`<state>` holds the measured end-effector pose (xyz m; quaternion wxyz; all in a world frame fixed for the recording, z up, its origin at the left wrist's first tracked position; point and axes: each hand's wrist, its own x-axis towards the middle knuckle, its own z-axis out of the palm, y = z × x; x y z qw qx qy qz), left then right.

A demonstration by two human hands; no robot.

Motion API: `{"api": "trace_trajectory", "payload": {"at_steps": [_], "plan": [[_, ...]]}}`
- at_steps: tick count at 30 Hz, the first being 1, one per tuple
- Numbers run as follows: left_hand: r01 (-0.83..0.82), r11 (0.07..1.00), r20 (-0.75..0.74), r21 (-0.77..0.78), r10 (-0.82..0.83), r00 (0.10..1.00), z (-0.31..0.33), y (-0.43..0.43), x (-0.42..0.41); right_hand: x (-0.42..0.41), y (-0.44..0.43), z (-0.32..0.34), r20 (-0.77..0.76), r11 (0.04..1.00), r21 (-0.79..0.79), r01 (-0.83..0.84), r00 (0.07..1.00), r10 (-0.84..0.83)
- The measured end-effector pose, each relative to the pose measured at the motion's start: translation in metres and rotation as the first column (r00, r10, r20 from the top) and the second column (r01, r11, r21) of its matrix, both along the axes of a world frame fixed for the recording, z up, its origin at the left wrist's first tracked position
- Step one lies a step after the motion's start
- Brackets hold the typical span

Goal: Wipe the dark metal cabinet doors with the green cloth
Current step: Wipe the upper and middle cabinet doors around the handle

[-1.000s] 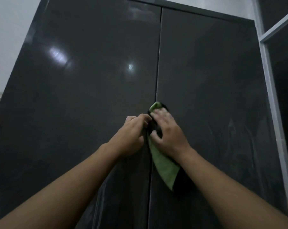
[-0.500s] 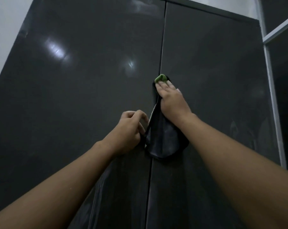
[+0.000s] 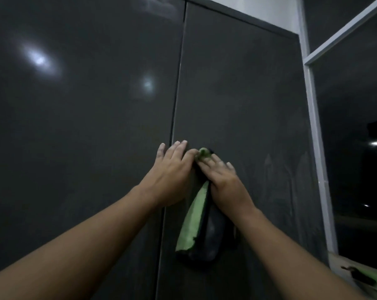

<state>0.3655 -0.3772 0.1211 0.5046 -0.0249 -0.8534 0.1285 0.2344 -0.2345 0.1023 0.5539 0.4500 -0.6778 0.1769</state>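
Far left: glossy left door of the dark cabinet, carrying two soft glints of reflected lamp light.

Next, the left hand. Half a second ago curled beside the centre seam; now spread flat across it, fingers straight and apart, gripping nothing. Probably steadying the doors during the wipe.

Close against it, the right hand. A moment ago stretched high up the seam; now drawn lower and shifted onto the right door. Fingers straight, not curled, pressing the green cloth flat to the metal. Green tip peeking past the fingertips, the rest hanging below the palm, green face on the left, dark face on the right.

Reads as a downward stroke just made, with wiping moved from the seam to the right door. Most of both doors likely yet to cover.

Further right on that door, dull chalky streaks, perhaps dust or drying marks.

Beyond, a pale window frame around dark glass with small lights. Low in the corner, a ledge holding something green and dark, too blurred to name.

Dim room, with a strip of white wall above the cabinet.
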Motion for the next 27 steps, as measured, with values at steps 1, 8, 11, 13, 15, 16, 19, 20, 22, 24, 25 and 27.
{"api": "trace_trajectory", "payload": {"at_steps": [1, 8, 11, 13, 15, 16, 19, 20, 22, 24, 25, 27], "plan": [[-0.010, 1.000, -0.007, -0.019, 0.010, 1.000, 0.002, 0.006, -0.005, -0.006, 0.010, 0.012, 0.055, 0.999, -0.045, 0.031, 0.998, -0.028], [-0.051, 0.995, 0.044, -0.082, 0.055, 0.998, 0.016, 0.031, -0.034, -0.047, 0.060, 0.062, 0.183, 0.970, -0.232, 0.079, 0.982, -0.037], [-0.054, 0.996, 0.032, -0.065, 0.056, 0.998, 0.015, 0.034, -0.042, -0.058, 0.069, 0.068, 0.216, 0.927, -0.373, 0.045, 0.976, 0.040], [-0.034, 0.998, 0.028, -0.054, 0.036, 0.999, 0.013, 0.032, -0.044, -0.062, 0.072, 0.071, 0.257, 0.891, -0.452, 0.046, 0.963, 0.081], [-0.007, 0.999, 0.037, -0.041, 0.008, 0.999, 0.014, 0.030, -0.043, -0.058, 0.065, 0.068, 0.282, 0.871, -0.487, 0.063, 0.955, 0.089], [0.004, 0.999, 0.045, -0.035, -0.003, 0.999, 0.015, 0.030, -0.042, -0.055, 0.057, 0.064, 0.276, 0.868, -0.493, 0.065, 0.958, 0.085], [0.073, 0.997, 0.061, 0.002, -0.073, 0.996, 0.020, 0.032, -0.038, -0.037, 0.029, 0.042, 0.163, 0.911, -0.412, -0.019, 0.982, 0.094], [0.126, 0.991, 0.053, 0.035, -0.128, 0.990, 0.022, 0.031, -0.036, -0.031, 0.020, 0.033, 0.115, 0.934, -0.352, -0.067, 0.987, 0.115], [0.249, 0.959, 0.000, 0.133, -0.251, 0.968, 0.027, 0.029, -0.028, -0.020, 0.007, 0.015, 0.016, 0.969, -0.202, -0.145, 0.988, 0.152], [0.263, 0.950, -0.085, 0.167, -0.252, 0.964, 0.033, 0.023, -0.017, -0.013, 0.002, 0.001, -0.059, 0.985, -0.017, -0.170, 0.984, 0.169], [0.211, 0.963, -0.107, 0.169, -0.195, 0.975, 0.036, 0.018, -0.011, -0.012, 0.004, -0.001, -0.089, 0.985, 0.072, -0.159, 0.982, 0.165], [0.076, 0.984, -0.108, 0.161, -0.058, 0.992, 0.039, 0.005, 0.001, -0.014, 0.013, 0.009, -0.134, 0.980, 0.160, -0.116, 0.981, 0.138]]}}
